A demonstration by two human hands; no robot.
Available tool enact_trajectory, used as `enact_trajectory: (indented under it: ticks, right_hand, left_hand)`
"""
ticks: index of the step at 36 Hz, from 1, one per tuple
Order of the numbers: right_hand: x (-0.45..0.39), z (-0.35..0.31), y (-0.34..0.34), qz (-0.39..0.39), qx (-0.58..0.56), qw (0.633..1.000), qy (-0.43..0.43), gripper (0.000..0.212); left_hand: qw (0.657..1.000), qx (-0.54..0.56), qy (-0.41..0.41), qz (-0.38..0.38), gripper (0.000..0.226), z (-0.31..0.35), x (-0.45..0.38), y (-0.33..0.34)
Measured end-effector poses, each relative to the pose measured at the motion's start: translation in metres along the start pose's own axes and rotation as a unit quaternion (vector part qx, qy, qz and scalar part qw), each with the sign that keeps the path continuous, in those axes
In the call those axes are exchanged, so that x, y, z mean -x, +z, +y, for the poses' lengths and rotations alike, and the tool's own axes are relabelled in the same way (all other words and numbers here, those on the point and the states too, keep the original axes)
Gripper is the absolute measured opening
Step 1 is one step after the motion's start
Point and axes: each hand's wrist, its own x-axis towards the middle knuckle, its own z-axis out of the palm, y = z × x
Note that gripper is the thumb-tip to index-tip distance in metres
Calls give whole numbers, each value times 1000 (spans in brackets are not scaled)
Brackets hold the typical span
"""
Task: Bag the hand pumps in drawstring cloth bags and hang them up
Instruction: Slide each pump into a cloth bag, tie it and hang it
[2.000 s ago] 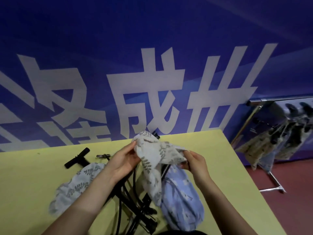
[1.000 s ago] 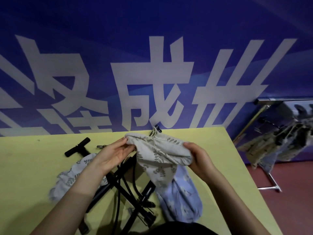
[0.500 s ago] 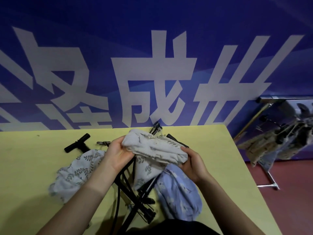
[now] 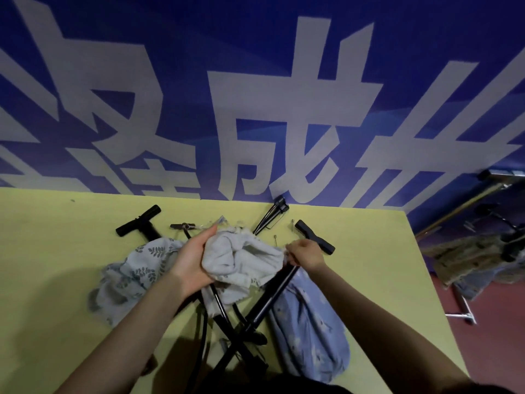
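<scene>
Both forearms reach in from six o'clock over a yellow-green bench (image 4: 42, 251). The left hand (image 4: 191, 258) curls its fingers round the bunched mouth of a pale grey drawstring cloth bag (image 4: 241, 260), while the right hand (image 4: 305, 254) pinches the bag's opposite edge at three o'clock. The bag hangs over the shaft of a black hand pump with a T-handle (image 4: 272, 300), whose handle shows just beyond the right hand. A second black T-handled pump (image 4: 139, 220) lies at ten o'clock, its shaft under a leaf-printed white cloth bag (image 4: 133, 274). A light blue printed cloth bag (image 4: 309, 331) lies at five o'clock. Black hoses cross beneath the wrists. Bare bench spreads toward nine o'clock; at three o'clock, past the bench edge, a metal rack (image 4: 466, 308) holds hanging bags against the blue lettered wall (image 4: 255, 38).
</scene>
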Motion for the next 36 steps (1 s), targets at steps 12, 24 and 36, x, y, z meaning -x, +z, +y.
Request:
enact_trajectory:
  ticks: [12,24,36]
  right_hand:
    - [-79,-23,29,-10,386,922,-20,31]
    - [-97,-19,52,-17,445,895,11,15]
    - [-18,-39,43,6,-206,976,-78,24]
  left_hand:
    - [964,-184,32,187,33,-18,-48,-23]
    - [969,-187,-1,163,36,-13,-54,-28]
    - [962,-171,64,202,27,-21,-37,-19]
